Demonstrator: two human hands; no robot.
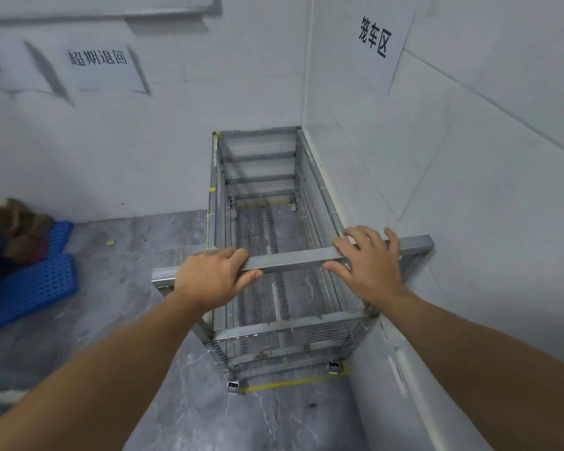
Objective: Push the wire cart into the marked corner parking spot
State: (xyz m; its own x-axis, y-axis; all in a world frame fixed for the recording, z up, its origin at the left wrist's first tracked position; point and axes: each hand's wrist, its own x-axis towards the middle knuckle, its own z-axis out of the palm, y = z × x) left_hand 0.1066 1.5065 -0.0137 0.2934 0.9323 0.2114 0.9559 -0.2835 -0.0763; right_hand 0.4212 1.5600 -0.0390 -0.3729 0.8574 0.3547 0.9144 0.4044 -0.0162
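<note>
A tall grey wire cart [261, 177] stands in the room's corner, its far end against the back wall and its right side along the right wall. Yellow floor tape [287, 383] runs just in front of its near wheels. A flat metal handle bar [293, 259] crosses the cart's near top. My left hand [214, 276] wraps around the left part of that bar, thumb underneath. On the right part rests my right hand [370, 260], fingers spread over the bar and thumb under it.
Blue perforated plastic pallets [30, 281] with brown cardboard on them lie at the left by the back wall. White tiled walls carry paper signs [373, 37]. Grey marble-look floor [137, 255] extends to the left of the cart.
</note>
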